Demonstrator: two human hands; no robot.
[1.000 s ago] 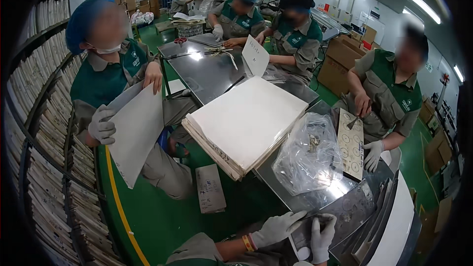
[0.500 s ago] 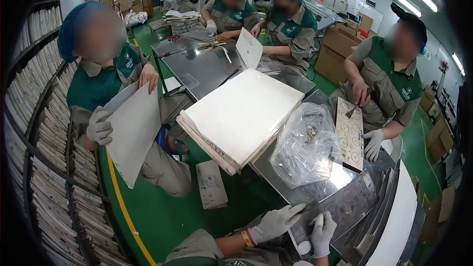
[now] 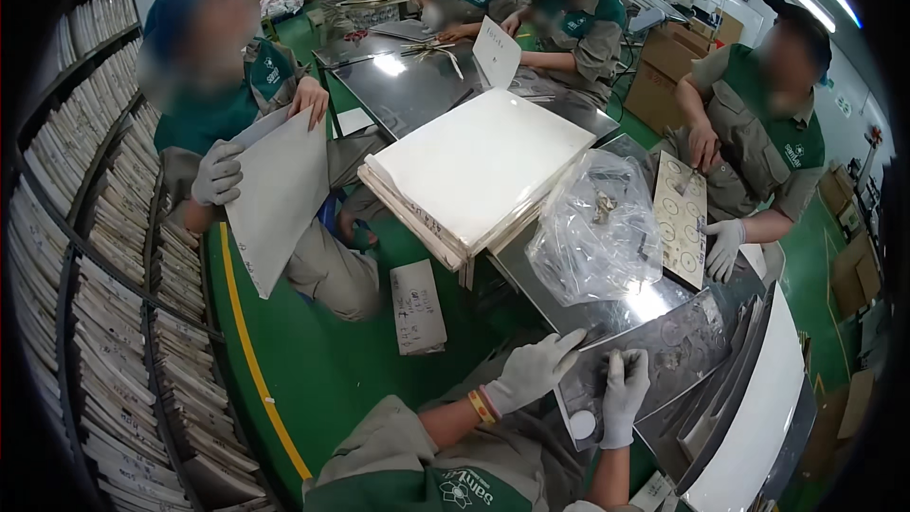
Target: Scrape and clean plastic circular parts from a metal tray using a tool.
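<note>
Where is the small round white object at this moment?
In the head view, the small round white object lies low, right of centre, just left of the person's gloved right hand.

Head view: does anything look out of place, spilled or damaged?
A pale rectangular board with handwriting lies on the green floor, apart from the thick stack of white sheets; that seems an odd place. The flat grey metal sheet beyond the white-gloved right hand looks blotchy.

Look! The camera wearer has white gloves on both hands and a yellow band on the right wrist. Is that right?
Not quite: the head view shows the yellow band on the left wrist. The left hand and right hand wear white gloves.
</note>
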